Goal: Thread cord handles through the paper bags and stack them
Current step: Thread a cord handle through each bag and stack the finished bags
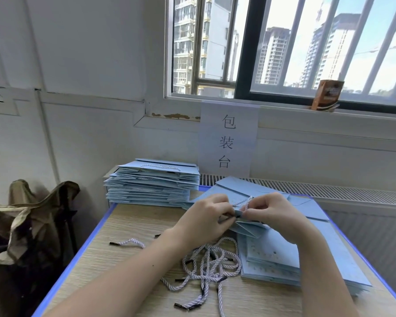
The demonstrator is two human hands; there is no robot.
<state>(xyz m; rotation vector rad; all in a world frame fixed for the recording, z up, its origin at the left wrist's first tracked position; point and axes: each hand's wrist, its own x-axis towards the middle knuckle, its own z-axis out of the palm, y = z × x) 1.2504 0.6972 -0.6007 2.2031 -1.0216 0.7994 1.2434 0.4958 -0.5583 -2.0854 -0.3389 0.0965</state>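
Observation:
A flat light-blue paper bag [249, 227] is lifted above the table between both hands. My left hand [206, 213] pinches the bag's top edge beside a black cord tip. My right hand [277, 211] pinches a pale twisted cord [244, 201] that loops up over the bag's edge. Loose cords [212, 264] with black tips lie tangled on the table near my forearms; one single cord [128, 243] lies apart to the left. A pile of flat bags [290, 255] lies under my right arm. A stack of bags with handles [151, 183] stands at the back left.
The wooden table [124, 225] has a blue rim. A paper sign [228, 140] hangs on the wall behind, above a radiator [329, 191]. A small brown carton [327, 94] stands on the windowsill. An olive bag [32, 216] sits left of the table.

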